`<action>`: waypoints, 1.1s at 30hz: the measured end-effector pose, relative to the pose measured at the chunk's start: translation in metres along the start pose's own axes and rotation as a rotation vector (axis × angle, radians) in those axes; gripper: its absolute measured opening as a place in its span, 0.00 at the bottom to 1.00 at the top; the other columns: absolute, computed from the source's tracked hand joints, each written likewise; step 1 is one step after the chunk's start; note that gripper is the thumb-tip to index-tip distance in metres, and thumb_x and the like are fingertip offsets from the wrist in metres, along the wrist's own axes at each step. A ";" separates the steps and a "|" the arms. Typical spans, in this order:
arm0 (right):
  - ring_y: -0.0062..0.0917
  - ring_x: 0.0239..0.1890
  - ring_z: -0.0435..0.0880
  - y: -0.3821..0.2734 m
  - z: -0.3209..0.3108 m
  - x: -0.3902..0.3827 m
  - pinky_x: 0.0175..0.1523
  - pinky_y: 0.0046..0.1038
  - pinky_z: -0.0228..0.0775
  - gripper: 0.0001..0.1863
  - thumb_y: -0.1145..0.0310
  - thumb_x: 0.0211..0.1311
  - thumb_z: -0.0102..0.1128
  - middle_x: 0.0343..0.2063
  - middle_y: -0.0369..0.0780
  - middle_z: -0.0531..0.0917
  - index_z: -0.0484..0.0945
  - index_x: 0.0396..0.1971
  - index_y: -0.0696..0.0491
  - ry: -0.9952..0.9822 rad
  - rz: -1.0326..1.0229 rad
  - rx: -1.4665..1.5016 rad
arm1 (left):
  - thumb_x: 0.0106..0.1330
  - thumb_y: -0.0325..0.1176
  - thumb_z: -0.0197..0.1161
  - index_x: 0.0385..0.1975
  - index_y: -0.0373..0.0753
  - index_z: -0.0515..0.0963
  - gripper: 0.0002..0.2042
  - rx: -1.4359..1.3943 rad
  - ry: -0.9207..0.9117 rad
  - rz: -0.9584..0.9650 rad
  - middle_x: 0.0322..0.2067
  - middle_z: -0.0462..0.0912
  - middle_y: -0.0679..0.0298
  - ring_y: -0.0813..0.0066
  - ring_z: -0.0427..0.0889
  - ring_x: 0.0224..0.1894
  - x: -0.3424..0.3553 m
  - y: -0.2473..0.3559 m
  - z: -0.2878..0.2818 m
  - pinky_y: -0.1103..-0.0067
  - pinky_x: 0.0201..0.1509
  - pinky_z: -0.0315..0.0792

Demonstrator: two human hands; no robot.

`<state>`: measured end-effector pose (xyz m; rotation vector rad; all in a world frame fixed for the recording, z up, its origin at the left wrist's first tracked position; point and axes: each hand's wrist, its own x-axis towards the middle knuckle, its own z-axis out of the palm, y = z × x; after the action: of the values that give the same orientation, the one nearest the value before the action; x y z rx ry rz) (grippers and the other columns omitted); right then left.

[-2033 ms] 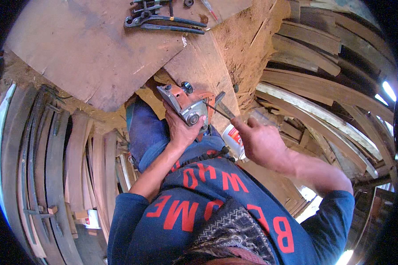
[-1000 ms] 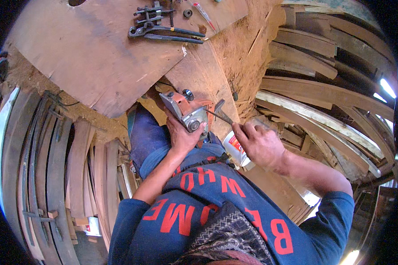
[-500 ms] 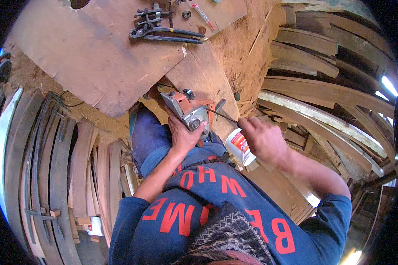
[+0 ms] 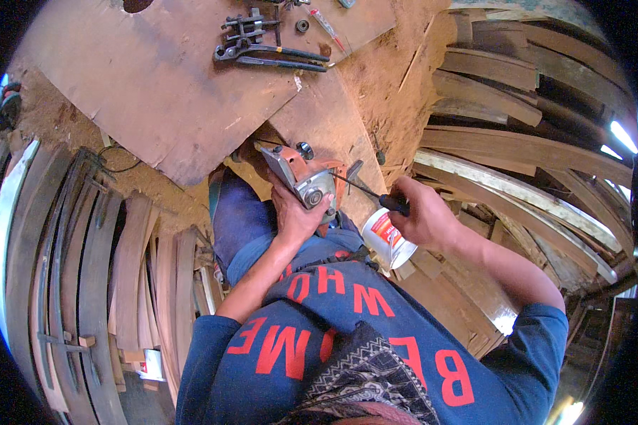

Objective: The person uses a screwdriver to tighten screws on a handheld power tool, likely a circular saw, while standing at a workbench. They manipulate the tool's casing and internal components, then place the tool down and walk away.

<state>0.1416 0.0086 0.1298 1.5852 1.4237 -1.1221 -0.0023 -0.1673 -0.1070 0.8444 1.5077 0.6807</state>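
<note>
Navy cloth with red lettering makes up the shirt nearest the camera. Just beyond it, at the person's lap, the left hand has its grip wrapped around an orange power tool with a grey metal casing, the thumb pressed near a round fitting on its side. The right hand closes its grip on the dark handle of a screwdriver, whose shaft slants to the casing; whether the tip sits in a screw is too small to tell. Good work here would likely call for the shaft to be in line with whatever it engages, firm inward pressure through the handle, and a left grip that braces the body against twisting, fingertips clear of the tip's path. Just beside the right hand stands a white bucket. Farther off, black-handled pincers and a small dark ring lie on a brown sheet; curved-looking planks line the right side.
</note>
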 end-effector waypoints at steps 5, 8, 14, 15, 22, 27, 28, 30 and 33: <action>0.30 0.29 0.87 -0.009 0.018 -0.015 0.33 0.40 0.83 0.20 0.66 0.70 0.63 0.37 0.43 0.83 0.81 0.60 0.52 0.116 -0.417 -0.817 | 0.50 0.48 0.84 0.78 0.19 0.34 0.70 0.008 0.003 0.013 0.65 0.63 0.29 0.31 0.66 0.67 0.000 -0.001 -0.001 0.50 0.73 0.60; 0.21 0.26 0.81 0.018 0.012 0.020 0.27 0.32 0.78 0.16 0.62 0.71 0.64 0.32 0.40 0.84 0.84 0.55 0.50 -0.030 0.042 0.261 | 0.50 0.48 0.85 0.78 0.19 0.34 0.70 0.014 -0.002 0.000 0.65 0.63 0.29 0.31 0.66 0.67 0.001 0.000 -0.003 0.50 0.73 0.60; 0.25 0.27 0.82 0.025 0.011 0.022 0.28 0.32 0.75 0.15 0.62 0.68 0.66 0.30 0.40 0.85 0.82 0.48 0.55 -0.038 0.237 0.426 | 0.50 0.49 0.84 0.78 0.21 0.33 0.70 0.042 0.029 0.093 0.64 0.64 0.28 0.31 0.66 0.67 0.004 -0.003 0.000 0.49 0.73 0.59; 0.26 0.29 0.84 0.027 0.011 0.018 0.29 0.33 0.76 0.15 0.64 0.66 0.66 0.31 0.42 0.85 0.82 0.48 0.55 0.041 0.052 0.272 | 0.50 0.49 0.84 0.78 0.21 0.32 0.71 0.048 0.000 0.049 0.64 0.63 0.28 0.30 0.66 0.67 0.007 -0.002 0.000 0.48 0.73 0.59; 0.35 0.31 0.89 -0.008 0.014 -0.008 0.34 0.37 0.81 0.19 0.68 0.67 0.64 0.30 0.46 0.86 0.83 0.56 0.56 0.120 -0.338 -0.517 | 0.51 0.50 0.84 0.78 0.21 0.32 0.71 0.005 -0.012 -0.017 0.66 0.62 0.28 0.29 0.64 0.68 -0.002 -0.001 -0.002 0.49 0.75 0.58; 0.25 0.25 0.82 -0.006 -0.029 0.030 0.28 0.31 0.75 0.16 0.59 0.74 0.65 0.30 0.38 0.84 0.84 0.50 0.56 -0.258 0.558 0.646 | 0.51 0.45 0.84 0.77 0.25 0.43 0.63 0.051 -0.003 0.010 0.70 0.62 0.35 0.37 0.65 0.73 -0.009 -0.008 0.000 0.54 0.78 0.60; 0.26 0.25 0.82 -0.006 -0.029 0.033 0.29 0.31 0.75 0.16 0.59 0.73 0.66 0.32 0.40 0.85 0.84 0.49 0.57 -0.246 0.540 0.587 | 0.51 0.45 0.84 0.77 0.25 0.44 0.63 0.109 0.016 0.070 0.70 0.62 0.35 0.37 0.65 0.72 -0.006 -0.006 -0.002 0.54 0.77 0.60; 0.26 0.30 0.83 0.019 -0.001 0.027 0.33 0.34 0.77 0.17 0.61 0.69 0.69 0.37 0.41 0.85 0.82 0.50 0.56 -0.129 0.348 0.417 | 0.51 0.46 0.84 0.77 0.26 0.44 0.63 0.094 0.047 0.094 0.70 0.62 0.35 0.36 0.65 0.72 0.006 -0.004 0.000 0.54 0.77 0.61; 0.36 0.39 0.88 0.027 0.008 0.010 0.40 0.42 0.82 0.18 0.69 0.64 0.67 0.40 0.45 0.85 0.78 0.52 0.59 0.066 -0.191 -0.090 | 0.51 0.45 0.84 0.78 0.26 0.43 0.64 -0.039 0.018 -0.025 0.71 0.61 0.35 0.37 0.64 0.73 -0.002 -0.007 0.004 0.54 0.78 0.60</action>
<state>0.1674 0.0008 0.1164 1.4590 1.6741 -1.1060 0.0006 -0.1729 -0.1115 0.7909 1.5142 0.6988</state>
